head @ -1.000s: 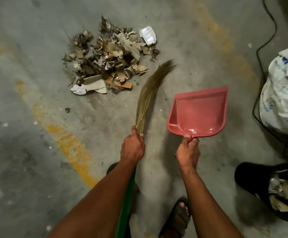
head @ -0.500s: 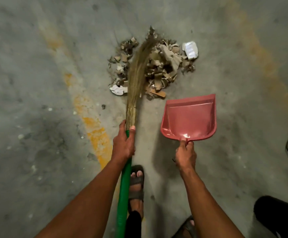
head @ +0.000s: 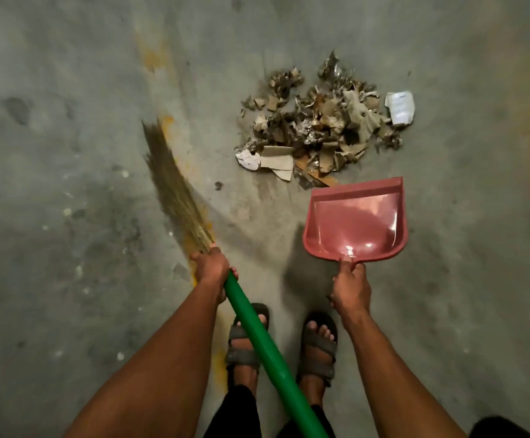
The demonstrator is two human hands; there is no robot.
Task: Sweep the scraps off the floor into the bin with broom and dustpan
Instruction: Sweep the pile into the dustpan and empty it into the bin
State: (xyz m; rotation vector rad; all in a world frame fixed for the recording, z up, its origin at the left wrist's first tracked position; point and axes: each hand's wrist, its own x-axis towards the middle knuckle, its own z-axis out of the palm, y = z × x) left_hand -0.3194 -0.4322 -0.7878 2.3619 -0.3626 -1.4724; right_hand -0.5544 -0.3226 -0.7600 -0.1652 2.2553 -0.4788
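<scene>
1. Left hand [head: 210, 269]: fingers clamped on the broom [head: 175, 188] where the green handle meets the bristles; bristles angled up-left, well apart from the scraps [head: 317, 128].
2. Right hand [head: 350, 287]: fingers clamped on the handle of the dustpan [head: 356, 221].
3. Dustpan mouth sits just beside the near edge of the scraps on the floor [head: 67, 90].

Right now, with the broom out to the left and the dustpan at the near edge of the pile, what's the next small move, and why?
Probably swing the broom right, behind the scrap pile, then draw it toward the dustpan. The bristles sit left of the pile, apart from it; the pan is empty, its lip by the nearest scraps.
</scene>
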